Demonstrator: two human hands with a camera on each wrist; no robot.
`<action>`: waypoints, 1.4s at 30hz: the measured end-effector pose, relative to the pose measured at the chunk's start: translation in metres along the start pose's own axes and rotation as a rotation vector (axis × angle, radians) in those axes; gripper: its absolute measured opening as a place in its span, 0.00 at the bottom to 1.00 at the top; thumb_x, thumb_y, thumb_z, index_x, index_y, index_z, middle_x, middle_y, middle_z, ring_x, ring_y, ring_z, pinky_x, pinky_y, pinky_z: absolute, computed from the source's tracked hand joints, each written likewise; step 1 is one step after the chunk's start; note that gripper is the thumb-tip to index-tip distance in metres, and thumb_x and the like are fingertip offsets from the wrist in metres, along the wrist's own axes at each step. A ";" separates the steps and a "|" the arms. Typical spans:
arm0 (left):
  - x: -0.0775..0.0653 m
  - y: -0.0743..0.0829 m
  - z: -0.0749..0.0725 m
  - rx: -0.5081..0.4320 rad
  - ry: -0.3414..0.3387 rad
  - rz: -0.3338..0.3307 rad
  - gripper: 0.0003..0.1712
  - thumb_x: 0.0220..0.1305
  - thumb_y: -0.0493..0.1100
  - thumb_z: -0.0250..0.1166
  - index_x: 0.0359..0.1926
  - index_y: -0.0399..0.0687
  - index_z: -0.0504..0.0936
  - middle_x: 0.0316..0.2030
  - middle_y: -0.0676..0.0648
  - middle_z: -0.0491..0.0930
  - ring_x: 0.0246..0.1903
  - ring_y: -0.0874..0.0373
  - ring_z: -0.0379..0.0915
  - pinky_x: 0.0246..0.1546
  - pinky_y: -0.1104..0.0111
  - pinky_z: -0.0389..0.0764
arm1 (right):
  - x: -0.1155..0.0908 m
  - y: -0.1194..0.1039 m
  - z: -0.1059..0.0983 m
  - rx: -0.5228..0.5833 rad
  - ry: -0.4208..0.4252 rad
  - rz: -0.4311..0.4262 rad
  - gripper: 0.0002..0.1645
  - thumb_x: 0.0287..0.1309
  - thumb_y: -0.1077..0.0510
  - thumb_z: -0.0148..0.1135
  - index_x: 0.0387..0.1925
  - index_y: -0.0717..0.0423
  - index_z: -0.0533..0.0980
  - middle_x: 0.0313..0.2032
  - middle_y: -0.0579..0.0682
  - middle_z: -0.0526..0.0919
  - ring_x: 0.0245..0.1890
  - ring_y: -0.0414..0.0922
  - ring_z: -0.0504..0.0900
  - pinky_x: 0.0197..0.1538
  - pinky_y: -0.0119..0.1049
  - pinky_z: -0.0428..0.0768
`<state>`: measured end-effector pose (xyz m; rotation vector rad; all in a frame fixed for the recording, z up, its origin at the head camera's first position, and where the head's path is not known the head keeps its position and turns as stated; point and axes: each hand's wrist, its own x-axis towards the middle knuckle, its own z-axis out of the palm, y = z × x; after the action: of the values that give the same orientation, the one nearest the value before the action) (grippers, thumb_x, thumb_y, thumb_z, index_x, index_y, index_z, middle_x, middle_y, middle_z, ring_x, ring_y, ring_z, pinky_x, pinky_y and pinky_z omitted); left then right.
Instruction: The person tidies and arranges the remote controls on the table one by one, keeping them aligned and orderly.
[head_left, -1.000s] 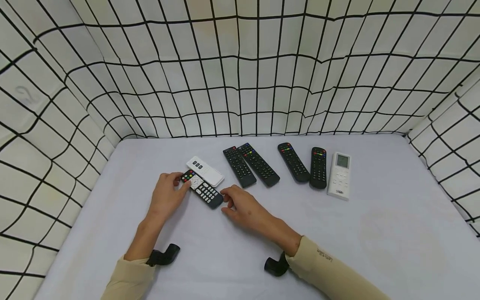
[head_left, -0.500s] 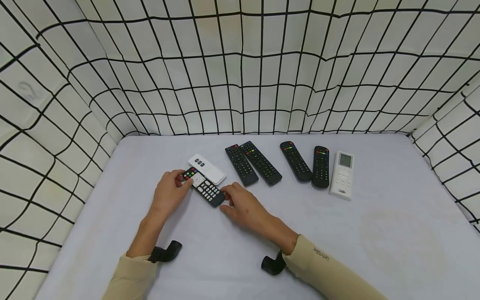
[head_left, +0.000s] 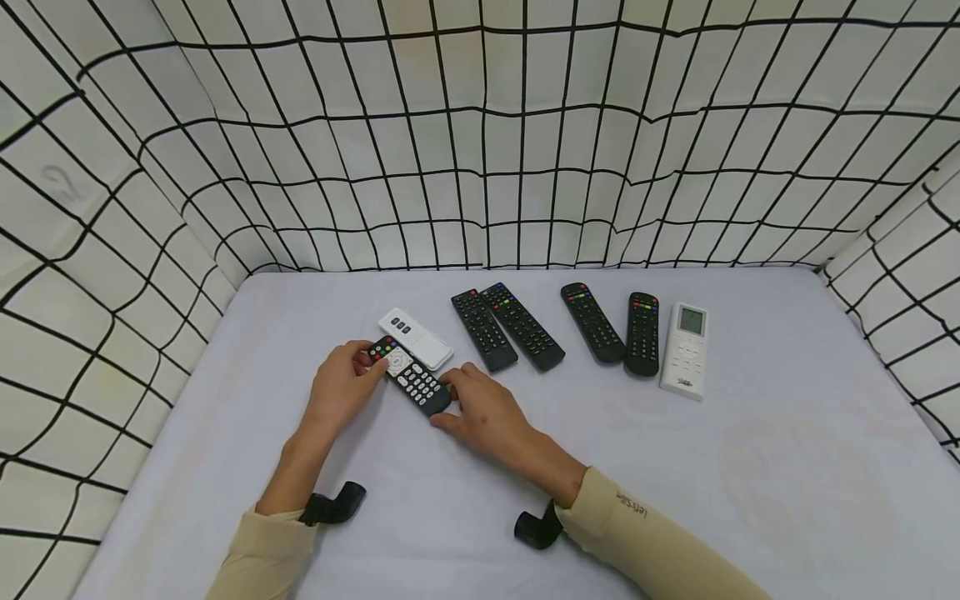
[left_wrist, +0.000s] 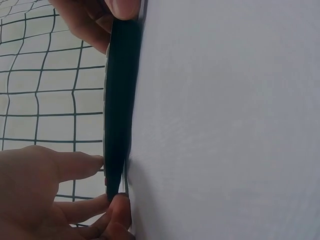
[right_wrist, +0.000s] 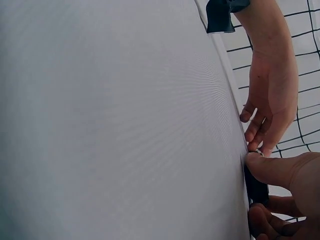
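Observation:
A black remote control (head_left: 417,385) with white and coloured buttons lies slantwise between my two hands, right along the edge of a plain white remote (head_left: 420,340). My left hand (head_left: 340,390) pinches its upper end, thumb over the buttons and fingers at the far edge and underside. At the lower end, my right hand (head_left: 489,417) holds the corners between thumb and fingers. The left wrist view shows the black remote's side (left_wrist: 120,100) close to the cloth, with left fingertips (left_wrist: 120,212) under its end. In the right wrist view, the right thumb (right_wrist: 272,170) presses one side of it.
Two black remotes (head_left: 483,330) lie side by side at the back middle. Right of them are two more black remotes (head_left: 642,335) and a white remote with a display (head_left: 683,350). A white cloth (head_left: 787,483) covers the table. Black-grid walls (head_left: 517,142) enclose the back and sides.
My right thumb and fingers have closed in on the lower end of the black remote. The left hand keeps its pinch, and the remote has barely moved.

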<state>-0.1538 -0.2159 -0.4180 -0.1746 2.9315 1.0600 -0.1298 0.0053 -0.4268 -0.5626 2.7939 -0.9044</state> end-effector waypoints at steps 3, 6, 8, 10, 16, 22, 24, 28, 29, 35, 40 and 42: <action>-0.001 0.000 0.000 -0.006 0.000 -0.004 0.28 0.74 0.46 0.62 0.66 0.30 0.74 0.47 0.34 0.79 0.45 0.45 0.75 0.43 0.64 0.71 | 0.000 -0.001 0.000 0.002 0.005 0.008 0.31 0.58 0.47 0.78 0.59 0.53 0.80 0.44 0.47 0.82 0.37 0.37 0.78 0.39 0.29 0.77; -0.001 -0.001 0.000 -0.019 0.000 -0.009 0.29 0.74 0.46 0.62 0.66 0.30 0.74 0.47 0.34 0.80 0.46 0.45 0.76 0.43 0.65 0.72 | -0.001 -0.001 0.001 0.008 0.009 0.007 0.30 0.58 0.47 0.78 0.59 0.52 0.80 0.43 0.47 0.82 0.37 0.37 0.78 0.40 0.30 0.77; -0.001 -0.001 -0.001 -0.029 -0.002 -0.013 0.29 0.75 0.46 0.62 0.67 0.31 0.73 0.48 0.35 0.80 0.47 0.45 0.76 0.43 0.65 0.72 | -0.001 -0.001 0.002 0.019 0.011 0.005 0.30 0.57 0.47 0.78 0.59 0.52 0.81 0.43 0.46 0.82 0.37 0.37 0.78 0.40 0.30 0.77; -0.001 -0.001 -0.001 -0.044 -0.001 -0.016 0.29 0.75 0.46 0.61 0.68 0.32 0.73 0.49 0.35 0.80 0.48 0.45 0.77 0.44 0.65 0.73 | -0.001 -0.002 0.002 0.033 0.016 0.001 0.30 0.57 0.46 0.79 0.58 0.52 0.81 0.43 0.46 0.82 0.37 0.37 0.78 0.42 0.31 0.78; -0.001 0.001 -0.002 -0.109 0.017 -0.047 0.29 0.75 0.47 0.61 0.70 0.37 0.72 0.56 0.33 0.80 0.55 0.40 0.79 0.48 0.62 0.76 | 0.001 -0.007 0.004 0.130 0.019 0.010 0.29 0.56 0.49 0.80 0.55 0.53 0.79 0.40 0.45 0.85 0.34 0.36 0.77 0.42 0.31 0.76; -0.004 0.002 -0.002 -0.222 0.006 -0.096 0.31 0.75 0.46 0.62 0.73 0.40 0.70 0.58 0.34 0.77 0.40 0.52 0.84 0.35 0.73 0.77 | 0.001 -0.010 0.007 0.184 0.004 0.002 0.28 0.56 0.51 0.80 0.53 0.55 0.77 0.33 0.44 0.84 0.30 0.35 0.76 0.33 0.27 0.75; -0.004 0.001 -0.002 -0.290 -0.012 -0.106 0.32 0.75 0.45 0.62 0.74 0.40 0.68 0.59 0.34 0.75 0.33 0.60 0.83 0.32 0.75 0.80 | 0.001 -0.011 0.007 0.196 0.002 0.002 0.28 0.56 0.51 0.80 0.53 0.55 0.77 0.32 0.44 0.83 0.29 0.35 0.76 0.32 0.27 0.75; -0.004 0.001 -0.003 -0.430 -0.047 -0.113 0.33 0.76 0.41 0.61 0.76 0.38 0.64 0.59 0.34 0.71 0.28 0.68 0.82 0.35 0.74 0.86 | 0.001 -0.012 0.006 0.234 -0.020 -0.001 0.29 0.58 0.52 0.78 0.56 0.56 0.75 0.32 0.46 0.83 0.29 0.36 0.76 0.32 0.27 0.75; -0.004 0.001 -0.003 -0.462 -0.052 -0.112 0.33 0.76 0.41 0.61 0.76 0.37 0.63 0.59 0.35 0.70 0.29 0.68 0.83 0.37 0.74 0.87 | 0.002 -0.013 0.007 0.248 -0.027 0.000 0.30 0.58 0.53 0.78 0.57 0.56 0.74 0.32 0.46 0.84 0.29 0.35 0.77 0.32 0.27 0.76; -0.003 -0.001 -0.003 -0.546 -0.051 -0.107 0.34 0.76 0.39 0.61 0.78 0.38 0.62 0.61 0.35 0.68 0.36 0.69 0.81 0.41 0.71 0.88 | 0.004 -0.015 0.009 0.353 -0.059 -0.018 0.35 0.60 0.59 0.76 0.65 0.58 0.71 0.36 0.48 0.85 0.29 0.34 0.78 0.32 0.26 0.78; -0.001 -0.002 -0.004 -0.561 -0.049 -0.124 0.34 0.76 0.39 0.60 0.78 0.41 0.62 0.62 0.36 0.67 0.39 0.68 0.80 0.44 0.71 0.88 | 0.005 -0.017 0.010 0.387 -0.052 -0.044 0.34 0.59 0.61 0.76 0.63 0.60 0.71 0.41 0.50 0.84 0.34 0.36 0.78 0.36 0.25 0.78; -0.001 -0.002 -0.005 -0.569 -0.054 -0.129 0.34 0.76 0.39 0.59 0.79 0.42 0.62 0.61 0.37 0.67 0.39 0.68 0.80 0.44 0.71 0.88 | 0.006 -0.018 0.011 0.407 -0.046 -0.052 0.33 0.58 0.62 0.76 0.62 0.61 0.71 0.43 0.51 0.83 0.36 0.37 0.79 0.38 0.25 0.79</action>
<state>-0.1522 -0.2209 -0.4153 -0.3279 2.4500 1.8056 -0.1266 -0.0164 -0.4247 -0.5811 2.4599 -1.4010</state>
